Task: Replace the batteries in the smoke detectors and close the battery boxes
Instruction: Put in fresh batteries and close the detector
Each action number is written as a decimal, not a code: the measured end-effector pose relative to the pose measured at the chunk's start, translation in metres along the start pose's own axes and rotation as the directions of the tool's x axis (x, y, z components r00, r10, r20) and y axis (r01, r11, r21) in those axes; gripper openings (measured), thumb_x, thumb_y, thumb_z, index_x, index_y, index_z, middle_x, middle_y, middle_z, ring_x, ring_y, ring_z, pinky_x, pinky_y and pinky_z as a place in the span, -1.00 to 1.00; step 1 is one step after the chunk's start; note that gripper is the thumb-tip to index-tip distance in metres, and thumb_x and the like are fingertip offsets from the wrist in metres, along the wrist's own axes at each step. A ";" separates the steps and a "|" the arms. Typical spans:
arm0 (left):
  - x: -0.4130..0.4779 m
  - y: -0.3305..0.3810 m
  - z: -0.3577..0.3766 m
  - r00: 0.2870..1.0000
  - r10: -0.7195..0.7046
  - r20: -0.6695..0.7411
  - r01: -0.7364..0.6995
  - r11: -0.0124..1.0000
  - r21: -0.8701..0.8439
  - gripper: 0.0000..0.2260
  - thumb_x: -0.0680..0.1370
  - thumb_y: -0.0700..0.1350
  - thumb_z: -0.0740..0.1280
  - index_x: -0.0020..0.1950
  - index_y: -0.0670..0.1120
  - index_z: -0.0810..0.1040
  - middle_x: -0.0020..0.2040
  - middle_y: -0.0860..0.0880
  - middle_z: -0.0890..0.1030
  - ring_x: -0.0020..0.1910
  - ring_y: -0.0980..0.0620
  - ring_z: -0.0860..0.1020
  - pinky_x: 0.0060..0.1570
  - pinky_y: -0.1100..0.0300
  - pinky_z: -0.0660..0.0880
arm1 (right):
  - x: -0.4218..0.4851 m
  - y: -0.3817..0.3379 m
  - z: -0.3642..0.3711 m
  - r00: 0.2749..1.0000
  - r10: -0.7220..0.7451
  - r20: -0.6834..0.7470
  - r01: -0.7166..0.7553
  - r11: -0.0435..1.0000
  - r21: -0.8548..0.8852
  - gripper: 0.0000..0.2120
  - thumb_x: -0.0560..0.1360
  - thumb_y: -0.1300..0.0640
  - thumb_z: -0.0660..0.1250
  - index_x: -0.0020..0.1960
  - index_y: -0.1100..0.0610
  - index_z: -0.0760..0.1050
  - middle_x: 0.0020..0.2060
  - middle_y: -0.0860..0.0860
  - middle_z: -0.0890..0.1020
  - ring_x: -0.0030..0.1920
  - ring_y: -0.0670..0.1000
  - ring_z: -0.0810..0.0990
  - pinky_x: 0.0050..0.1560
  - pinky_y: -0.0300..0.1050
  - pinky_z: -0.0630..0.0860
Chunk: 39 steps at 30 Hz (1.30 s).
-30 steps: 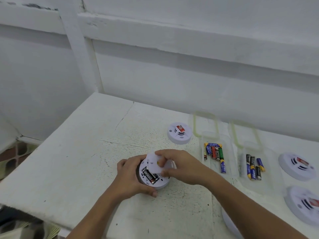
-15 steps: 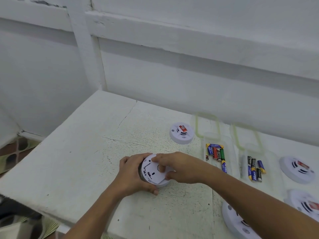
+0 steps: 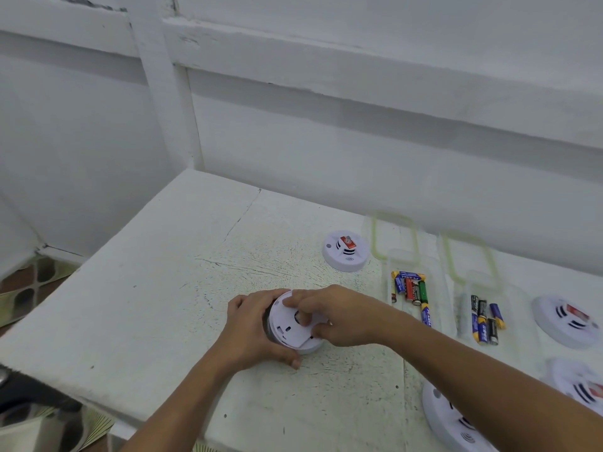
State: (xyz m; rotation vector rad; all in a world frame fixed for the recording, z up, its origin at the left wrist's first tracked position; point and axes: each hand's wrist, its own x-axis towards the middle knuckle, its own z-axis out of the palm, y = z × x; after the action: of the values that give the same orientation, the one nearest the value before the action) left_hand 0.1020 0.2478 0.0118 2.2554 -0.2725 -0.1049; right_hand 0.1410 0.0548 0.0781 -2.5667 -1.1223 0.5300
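A white smoke detector point(image 3: 306, 345) lies back-side up near the middle of the white table point(image 3: 163, 288). My left hand point(image 3: 251, 331) grips its left rim, thumb at the near edge. A white round back cover point(image 3: 288, 327) sits on top of it, tilted slightly. My right hand point(image 3: 339, 316) holds this cover from the right, fingertips curled on its top and one finger at a hole in it. The batteries inside are hidden under the cover.
Another detector point(image 3: 346, 251) sits face up behind. Two clear boxes hold loose batteries point(image 3: 411, 290) and batteries point(image 3: 484, 319), with green-rimmed lids behind them. More detectors lie at the right point(image 3: 566, 321), point(image 3: 584, 386) and near front point(image 3: 453, 425). The table's left edge drops to the floor.
The cover, held above the open battery bay a second ago, now lies over the detector's back. My right hand has come down with it; the batteries are no longer visible.
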 end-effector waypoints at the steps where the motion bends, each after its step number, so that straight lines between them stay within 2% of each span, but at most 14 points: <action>1: 0.000 0.000 0.000 1.000 0.003 -0.001 -0.003 1.000 -0.002 -0.15 -0.10 0.28 0.56 0.15 0.42 0.34 0.16 0.35 0.46 0.20 0.52 0.24 0.24 0.38 0.00 | 0.000 0.001 0.001 1.000 -0.004 -0.001 0.004 1.000 0.005 -0.83 0.45 0.31 0.28 0.03 0.18 0.52 0.42 -0.10 0.39 0.40 0.01 0.35 0.32 -0.07 0.36; 4: 0.001 0.002 0.000 1.000 0.022 -0.010 -0.022 1.000 0.001 -0.16 -0.09 0.28 0.56 0.13 0.52 0.32 0.13 0.37 0.49 0.19 0.50 0.28 0.23 0.39 0.00 | -0.001 0.001 0.005 0.999 -0.032 0.002 0.032 0.999 0.011 -0.81 0.44 0.29 0.27 0.05 0.16 0.51 0.42 -0.10 0.38 0.40 0.04 0.36 0.30 0.00 0.37; 8: 0.000 0.005 -0.002 1.000 0.012 -0.007 -0.012 1.000 -0.007 -0.09 -0.10 0.27 0.55 0.15 0.63 0.19 0.13 0.38 0.46 0.18 0.54 0.24 0.23 0.41 -0.01 | 0.001 0.003 0.005 0.999 -0.043 0.012 0.043 0.999 -0.006 -0.82 0.45 0.27 0.26 0.04 0.15 0.48 0.44 -0.12 0.34 0.36 0.08 0.40 0.25 0.04 0.40; 12: 0.000 0.005 -0.002 1.000 0.001 0.001 -0.001 1.000 -0.006 -0.07 -0.10 0.26 0.56 0.15 0.63 0.18 0.14 0.37 0.45 0.19 0.54 0.23 0.23 0.40 -0.01 | 0.000 0.006 0.002 0.999 -0.041 0.004 0.041 0.999 -0.004 -0.71 0.46 0.28 0.26 0.18 0.18 0.49 0.41 -0.12 0.40 0.36 -0.01 0.39 0.27 -0.11 0.37; 14: 0.000 0.006 -0.003 1.000 0.001 -0.003 -0.001 1.000 -0.016 -0.07 -0.10 0.24 0.56 0.14 0.63 0.19 0.13 0.37 0.45 0.18 0.56 0.22 0.23 0.42 -0.01 | -0.001 0.007 0.002 0.999 -0.042 0.002 0.042 0.999 0.003 -0.75 0.47 0.28 0.26 0.13 0.18 0.50 0.42 -0.13 0.38 0.39 -0.04 0.35 0.25 -0.18 0.33; 16: 0.001 0.006 -0.003 1.000 0.005 -0.006 -0.005 1.000 -0.022 -0.07 -0.11 0.24 0.56 0.14 0.63 0.19 0.12 0.37 0.46 0.18 0.56 0.22 0.23 0.42 -0.01 | -0.002 0.008 0.003 0.999 -0.039 0.005 0.039 0.999 0.006 -0.77 0.47 0.28 0.25 0.12 0.18 0.49 0.43 -0.14 0.36 0.40 -0.04 0.35 0.25 -0.15 0.36; 18: 0.001 0.004 -0.002 1.000 0.011 -0.004 -0.011 1.000 -0.013 -0.07 -0.11 0.25 0.57 0.15 0.62 0.20 0.13 0.37 0.47 0.20 0.52 0.25 0.23 0.40 0.00 | -0.002 0.006 0.004 1.000 -0.024 0.014 0.024 1.000 0.018 -0.66 0.49 0.27 0.24 0.25 0.14 0.46 0.43 -0.11 0.36 0.34 -0.03 0.39 0.21 -0.15 0.37; 20: 0.001 0.002 -0.001 1.000 0.013 -0.005 -0.013 1.000 -0.008 -0.07 -0.10 0.24 0.59 0.16 0.60 0.22 0.13 0.36 0.49 0.20 0.48 0.28 0.23 0.39 0.01 | -0.003 0.004 0.004 1.000 0.003 0.023 -0.004 0.999 0.037 -0.53 0.52 0.24 0.22 0.42 0.07 0.33 0.42 -0.07 0.36 0.25 -0.03 0.43 0.12 -0.21 0.34; 23: 0.002 0.001 0.000 1.000 0.016 -0.010 -0.017 1.000 -0.014 -0.07 -0.10 0.26 0.59 0.16 0.59 0.23 0.13 0.36 0.49 0.20 0.48 0.29 0.23 0.39 0.02 | -0.003 0.002 0.005 1.000 -0.004 0.014 0.003 0.999 0.038 -0.55 0.56 0.14 0.25 0.43 0.11 0.30 0.45 -0.10 0.31 0.23 -0.05 0.41 0.06 -0.27 0.26; 26: 0.002 0.000 0.000 1.000 0.012 -0.010 -0.013 1.000 -0.019 -0.08 -0.11 0.27 0.59 0.16 0.57 0.25 0.14 0.37 0.48 0.20 0.48 0.28 0.24 0.40 0.01 | -0.003 0.002 0.006 1.000 -0.011 0.014 0.010 0.999 0.041 -0.48 0.56 0.08 0.27 0.48 0.03 0.24 0.47 -0.09 0.27 0.24 -0.04 0.42 0.10 -0.25 0.29; 31: 0.003 -0.005 0.002 1.000 0.004 -0.001 -0.004 1.000 -0.008 -0.13 -0.10 0.29 0.59 0.15 0.46 0.32 0.16 0.34 0.48 0.21 0.44 0.30 0.24 0.40 0.00 | 0.000 0.005 0.008 0.999 -0.033 0.014 0.032 0.998 0.054 -0.45 0.54 0.11 0.28 0.49 -0.02 0.22 0.48 -0.07 0.27 0.25 -0.02 0.43 0.11 -0.26 0.26; 37: 0.003 -0.003 0.002 1.000 0.003 -0.017 -0.003 1.000 0.004 -0.13 -0.11 0.30 0.57 0.15 0.50 0.30 0.14 0.37 0.46 0.20 0.50 0.25 0.25 0.40 0.00 | 0.000 0.005 0.009 0.999 -0.041 -0.015 0.042 0.996 0.072 -0.49 0.54 0.11 0.29 0.46 0.03 0.28 0.47 -0.07 0.30 0.38 -0.06 0.32 0.18 -0.26 0.27; 39: 0.004 -0.002 0.002 1.000 0.003 -0.023 -0.003 1.000 0.001 -0.15 -0.12 0.29 0.57 0.14 0.43 0.34 0.13 0.37 0.46 0.19 0.50 0.26 0.26 0.36 0.02 | -0.001 0.005 0.010 0.999 -0.040 -0.016 0.040 0.997 0.063 -0.55 0.55 0.10 0.29 0.42 0.09 0.33 0.48 -0.11 0.27 0.39 -0.04 0.31 0.25 -0.19 0.30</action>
State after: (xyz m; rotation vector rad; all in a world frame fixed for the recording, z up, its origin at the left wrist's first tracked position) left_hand 0.1054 0.2469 0.0085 2.2561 -0.2644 -0.0775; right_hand 0.1388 0.0520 0.0678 -2.4846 -1.1309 0.5282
